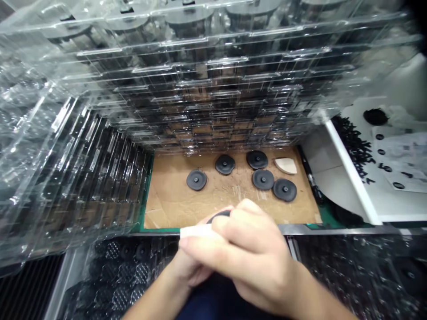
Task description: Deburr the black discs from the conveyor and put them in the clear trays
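My right hand [247, 253] is closed in a pinch on a small white strip [196, 231] near the front edge of the brown cardboard mat [173, 200]. Just behind its fingers a black round disc [218, 216] shows in part. My left hand [187, 271] lies under the right one, mostly hidden; its fingers curl around something I cannot make out. Several more black round discs [196, 180] lie flat on the mat farther back, with a pale wedge-shaped piece [287, 165] among them.
Stacks of clear plastic trays [207, 89] wall the mat at the back and on the left [66, 169]. A black marker [310, 178] lies along the mat's right edge. A white bin [383, 151] with small black parts stands at the right. Dark trays [126, 266] sit below the front rail.
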`<state>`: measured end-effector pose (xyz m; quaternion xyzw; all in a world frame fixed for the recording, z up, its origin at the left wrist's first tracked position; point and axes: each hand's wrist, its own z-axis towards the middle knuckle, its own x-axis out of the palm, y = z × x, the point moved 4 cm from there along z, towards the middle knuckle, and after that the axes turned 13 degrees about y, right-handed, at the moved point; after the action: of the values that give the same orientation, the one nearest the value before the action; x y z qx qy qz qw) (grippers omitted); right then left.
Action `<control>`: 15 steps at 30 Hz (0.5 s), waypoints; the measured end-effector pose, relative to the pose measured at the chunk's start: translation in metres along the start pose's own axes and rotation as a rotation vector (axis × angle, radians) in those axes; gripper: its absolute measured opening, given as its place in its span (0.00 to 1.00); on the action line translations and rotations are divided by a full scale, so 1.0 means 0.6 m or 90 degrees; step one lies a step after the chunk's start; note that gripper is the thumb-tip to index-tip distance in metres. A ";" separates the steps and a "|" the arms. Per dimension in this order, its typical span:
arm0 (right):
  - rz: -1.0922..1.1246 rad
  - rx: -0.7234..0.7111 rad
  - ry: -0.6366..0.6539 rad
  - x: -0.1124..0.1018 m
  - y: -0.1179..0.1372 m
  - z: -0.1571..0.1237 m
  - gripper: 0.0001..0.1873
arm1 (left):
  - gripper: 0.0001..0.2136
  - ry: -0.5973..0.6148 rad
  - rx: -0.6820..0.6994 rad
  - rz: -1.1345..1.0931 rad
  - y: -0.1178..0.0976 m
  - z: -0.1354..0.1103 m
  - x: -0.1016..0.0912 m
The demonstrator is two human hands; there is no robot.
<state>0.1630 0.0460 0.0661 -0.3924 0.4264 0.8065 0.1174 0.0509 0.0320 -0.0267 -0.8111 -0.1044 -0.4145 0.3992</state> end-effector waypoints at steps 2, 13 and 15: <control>0.071 0.042 -0.001 -0.005 -0.021 -0.006 0.14 | 0.26 0.018 0.013 -0.004 -0.005 0.001 0.000; 0.178 0.377 0.062 0.131 -0.152 -0.140 0.12 | 0.25 0.055 0.066 -0.104 -0.021 -0.009 -0.021; 0.176 0.396 0.039 0.112 -0.141 -0.130 0.12 | 0.23 0.062 0.066 -0.113 -0.021 -0.005 -0.014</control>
<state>0.2041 0.0269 -0.0591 -0.3005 0.7042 0.6341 0.1082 0.0373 0.0394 -0.0246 -0.7561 -0.1775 -0.4809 0.4069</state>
